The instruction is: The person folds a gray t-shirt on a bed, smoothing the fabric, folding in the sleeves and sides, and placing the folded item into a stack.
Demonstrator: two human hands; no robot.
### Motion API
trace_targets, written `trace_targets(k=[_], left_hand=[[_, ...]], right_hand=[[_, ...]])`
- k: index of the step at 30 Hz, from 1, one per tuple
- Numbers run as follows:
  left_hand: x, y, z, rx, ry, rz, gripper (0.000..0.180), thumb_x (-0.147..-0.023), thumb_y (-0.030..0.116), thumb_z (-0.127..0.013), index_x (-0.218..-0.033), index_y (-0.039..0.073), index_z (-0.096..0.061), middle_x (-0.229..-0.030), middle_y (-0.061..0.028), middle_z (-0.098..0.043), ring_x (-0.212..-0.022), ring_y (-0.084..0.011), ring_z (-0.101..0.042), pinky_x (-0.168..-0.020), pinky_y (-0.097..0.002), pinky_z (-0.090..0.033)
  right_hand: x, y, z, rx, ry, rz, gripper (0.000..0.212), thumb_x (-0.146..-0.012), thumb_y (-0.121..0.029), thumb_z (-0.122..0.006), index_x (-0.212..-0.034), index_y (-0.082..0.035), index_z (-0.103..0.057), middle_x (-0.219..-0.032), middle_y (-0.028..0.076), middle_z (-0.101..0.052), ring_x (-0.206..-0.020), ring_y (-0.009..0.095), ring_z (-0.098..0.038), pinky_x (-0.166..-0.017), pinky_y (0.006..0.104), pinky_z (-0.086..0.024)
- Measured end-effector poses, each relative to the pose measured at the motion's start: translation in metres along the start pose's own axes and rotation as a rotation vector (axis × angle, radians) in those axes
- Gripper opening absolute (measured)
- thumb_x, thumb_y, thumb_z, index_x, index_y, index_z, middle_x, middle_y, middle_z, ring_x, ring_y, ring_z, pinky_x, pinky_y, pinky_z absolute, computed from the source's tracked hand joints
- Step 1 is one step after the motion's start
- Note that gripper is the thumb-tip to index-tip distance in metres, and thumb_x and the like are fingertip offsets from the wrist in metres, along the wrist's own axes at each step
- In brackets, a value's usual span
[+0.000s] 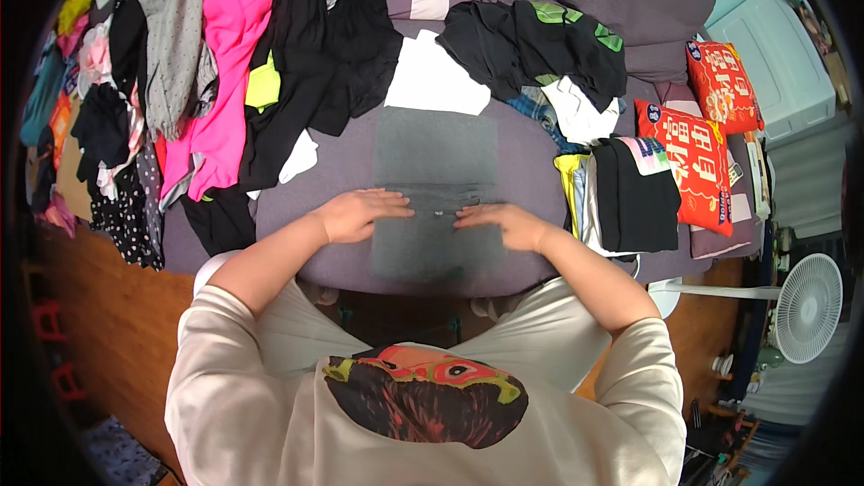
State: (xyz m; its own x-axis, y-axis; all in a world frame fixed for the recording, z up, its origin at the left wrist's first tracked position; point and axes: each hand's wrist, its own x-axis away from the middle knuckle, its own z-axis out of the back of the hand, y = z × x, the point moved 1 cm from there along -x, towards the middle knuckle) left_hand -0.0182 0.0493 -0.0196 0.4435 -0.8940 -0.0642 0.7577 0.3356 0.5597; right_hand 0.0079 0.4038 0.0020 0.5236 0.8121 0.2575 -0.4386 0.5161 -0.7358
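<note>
A dark grey folded garment [435,148] lies flat on the purple sofa seat in front of me; its exact kind cannot be made out. A band of creases crosses its middle, and its near half looks smeared. My left hand [358,214] rests at its left edge with the fingers stretched over the creased band. From the other side my right hand [506,224] lies over the right edge, fingers extended and a little bent. Both hands look open, palms down, and neither grips the cloth. Just beyond the garment is a white piece of cloth [436,76].
Loose clothes heap up at left, among them a bright pink garment [230,45] and black clothing [328,45]. A folded stack topped by a black garment [637,198] stands at right, beside red cushions [688,157]. Farther right is a white fan [808,308].
</note>
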Motion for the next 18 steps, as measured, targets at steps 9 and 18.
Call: trace_targets(k=[9, 18], left_hand=[[-0.039, -0.063, -0.056, 0.506, 0.903, 0.944, 0.041, -0.104, 0.041, -0.052, -0.1, 0.002, -0.063, -0.086, -0.0154, -0.068, -0.082, -0.0184, -0.064, -0.078, -0.0352, -0.05], [-0.063, -0.004, -0.035, 0.271, 1.0, 1.144, 0.047, -0.092, 0.053, -0.064, -0.095, 0.006, -0.063, -0.085, -0.0172, -0.071, -0.082, -0.0398, -0.068, -0.074, -0.0479, -0.051]], right_hand=[[-0.063, 0.09, 0.013, -0.875, 0.685, -0.716, 0.035, -0.095, -0.03, -0.048, -0.109, 0.0, -0.06, -0.091, 0.007, -0.061, -0.087, 0.024, -0.059, -0.083, 0.0378, -0.048], [-0.084, 0.009, -0.007, -0.198, 1.205, -0.875, 0.056, -0.096, -0.054, -0.055, -0.116, -0.002, -0.065, -0.112, 0.025, -0.069, -0.106, 0.043, -0.064, -0.09, 0.0462, -0.049]])
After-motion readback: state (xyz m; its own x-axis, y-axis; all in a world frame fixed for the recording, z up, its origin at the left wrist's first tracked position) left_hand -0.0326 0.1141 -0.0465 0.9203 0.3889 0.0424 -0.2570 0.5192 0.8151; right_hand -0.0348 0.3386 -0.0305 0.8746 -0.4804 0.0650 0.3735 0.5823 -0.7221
